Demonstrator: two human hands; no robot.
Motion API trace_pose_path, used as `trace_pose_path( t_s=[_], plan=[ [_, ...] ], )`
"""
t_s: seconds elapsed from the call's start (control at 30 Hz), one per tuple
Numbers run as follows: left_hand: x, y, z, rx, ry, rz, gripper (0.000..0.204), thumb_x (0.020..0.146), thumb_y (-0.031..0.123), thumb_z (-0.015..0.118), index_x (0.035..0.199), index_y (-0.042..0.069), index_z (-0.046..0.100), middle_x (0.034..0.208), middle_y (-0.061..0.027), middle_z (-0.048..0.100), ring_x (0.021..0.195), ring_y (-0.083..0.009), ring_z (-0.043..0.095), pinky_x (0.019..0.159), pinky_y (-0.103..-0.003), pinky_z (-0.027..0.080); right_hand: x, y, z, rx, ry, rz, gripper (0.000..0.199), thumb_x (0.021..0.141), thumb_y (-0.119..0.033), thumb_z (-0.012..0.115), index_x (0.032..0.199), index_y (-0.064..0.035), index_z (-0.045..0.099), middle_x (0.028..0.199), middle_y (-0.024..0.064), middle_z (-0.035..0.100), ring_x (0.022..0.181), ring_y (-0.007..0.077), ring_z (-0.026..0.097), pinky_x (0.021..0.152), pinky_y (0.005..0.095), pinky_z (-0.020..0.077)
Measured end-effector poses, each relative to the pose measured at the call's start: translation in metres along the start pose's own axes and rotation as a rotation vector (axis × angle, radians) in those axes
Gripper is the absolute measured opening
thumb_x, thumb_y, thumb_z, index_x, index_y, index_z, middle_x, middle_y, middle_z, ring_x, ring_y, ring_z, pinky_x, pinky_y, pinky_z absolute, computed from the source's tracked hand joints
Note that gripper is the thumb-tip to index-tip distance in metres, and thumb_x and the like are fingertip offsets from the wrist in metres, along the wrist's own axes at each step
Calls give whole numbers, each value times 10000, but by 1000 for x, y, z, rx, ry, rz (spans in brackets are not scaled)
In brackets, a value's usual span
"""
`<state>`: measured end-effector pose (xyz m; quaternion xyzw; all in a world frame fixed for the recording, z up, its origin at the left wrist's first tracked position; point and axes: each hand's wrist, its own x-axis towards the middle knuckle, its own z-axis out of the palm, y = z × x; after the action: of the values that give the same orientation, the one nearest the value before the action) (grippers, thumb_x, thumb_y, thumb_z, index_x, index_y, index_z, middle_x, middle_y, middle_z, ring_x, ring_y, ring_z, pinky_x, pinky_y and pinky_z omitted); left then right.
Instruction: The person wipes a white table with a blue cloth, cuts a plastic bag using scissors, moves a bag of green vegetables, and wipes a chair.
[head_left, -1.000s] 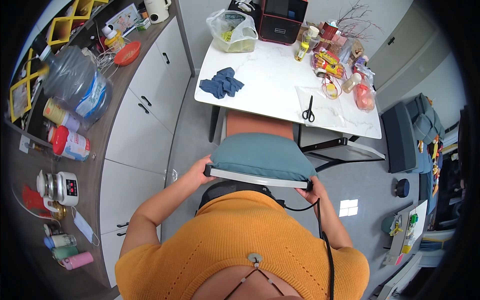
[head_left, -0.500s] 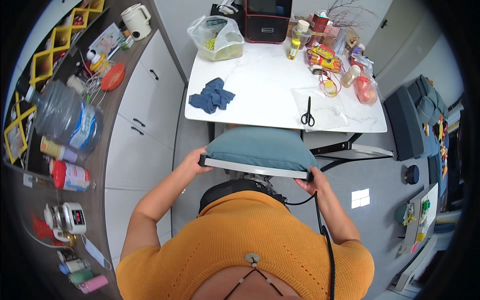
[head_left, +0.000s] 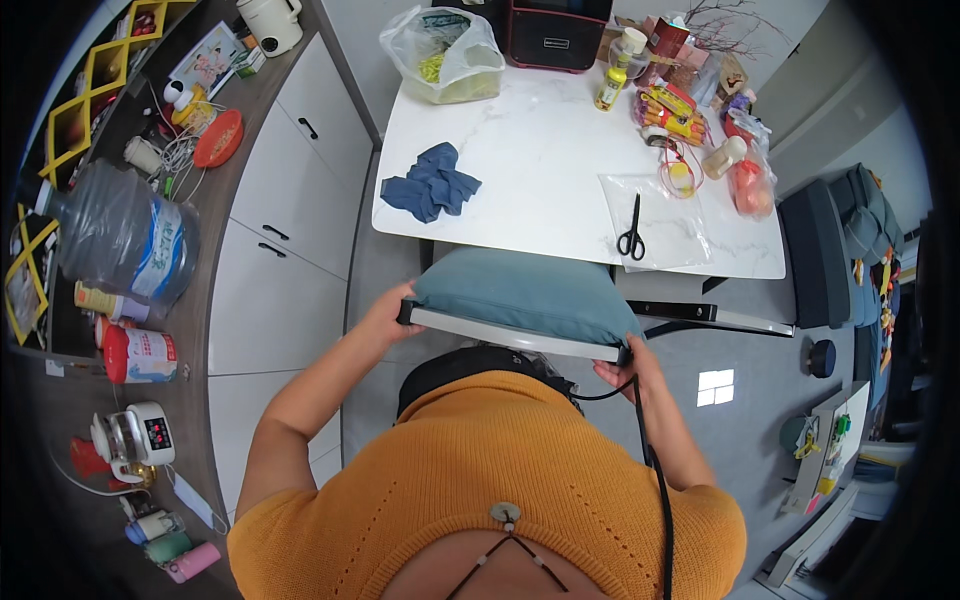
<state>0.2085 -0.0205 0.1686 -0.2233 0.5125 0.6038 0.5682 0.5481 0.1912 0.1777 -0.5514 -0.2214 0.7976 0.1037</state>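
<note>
Both my hands hold a chair by the ends of its back. The top of the back is a pale bar (head_left: 515, 333) with black corner pieces, and a blue-green cushion (head_left: 520, 290) lies just beyond it. My left hand (head_left: 394, 315) is closed round the left corner. At the right corner, my right hand (head_left: 628, 366) grips with its fingers partly under the bar. The cushion's far side meets the near edge of a white marbled table (head_left: 530, 180). Below the cushion, the chair's seat and legs are mostly hidden.
On the table are a crumpled dark blue cloth (head_left: 432, 182), black scissors (head_left: 632, 232) on a clear plastic sheet, a plastic bag (head_left: 450, 60) and several food packages. A cabinet counter (head_left: 225, 190) runs along my left. A black cable (head_left: 655, 480) hangs by my right arm.
My view has turned a little, so the table and counter sit slightly differently in it. Both hands keep their grip on the chair back; its place against the table looks nearly the same.
</note>
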Motion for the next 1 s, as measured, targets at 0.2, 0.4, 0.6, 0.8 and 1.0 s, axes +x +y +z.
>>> trace_pose_path(
  t_s=[0.2,0.4,0.6,0.8,1.0],
  plan=[
    [-2,1,-8,98,-15,-29,479,692,171,468,1170,174,429,1062,-52,465,945,-215,458,751,-412,405,-20,-34,0,-499,8,36,538,801,-399,473,1135,6,353,1044,155,494,779,250,576,601,336,510],
    [11,2,-14,287,-57,225,439,670,49,422,1104,19,476,1013,-74,511,954,-178,464,847,-260,352,-1,-109,22,-1807,13,170,541,671,-518,582,788,10,619,721,134,601,746,202,598,562,292,475],
    [1,15,-25,469,-78,326,422,685,22,407,1095,35,506,1055,-65,512,1007,-146,434,835,-236,318,12,-116,126,-2237,221,-740,305,715,-374,563,797,-86,621,730,124,606,724,277,583,619,372,462],
    [-5,35,-59,444,-105,347,354,723,75,430,1064,78,526,1089,-48,510,1042,-137,423,878,-293,271,34,-52,214,-1921,-160,-861,261,751,-243,553,958,-85,571,851,119,597,793,276,572,708,353,451],
    [22,65,-83,358,-47,315,321,757,103,448,1070,86,514,1068,-49,519,1031,-150,446,881,-312,296,94,-25,264,-1879,-277,-975,325,733,-194,571,1040,-93,533,1005,130,542,917,269,527,794,342,426]
  ],
)
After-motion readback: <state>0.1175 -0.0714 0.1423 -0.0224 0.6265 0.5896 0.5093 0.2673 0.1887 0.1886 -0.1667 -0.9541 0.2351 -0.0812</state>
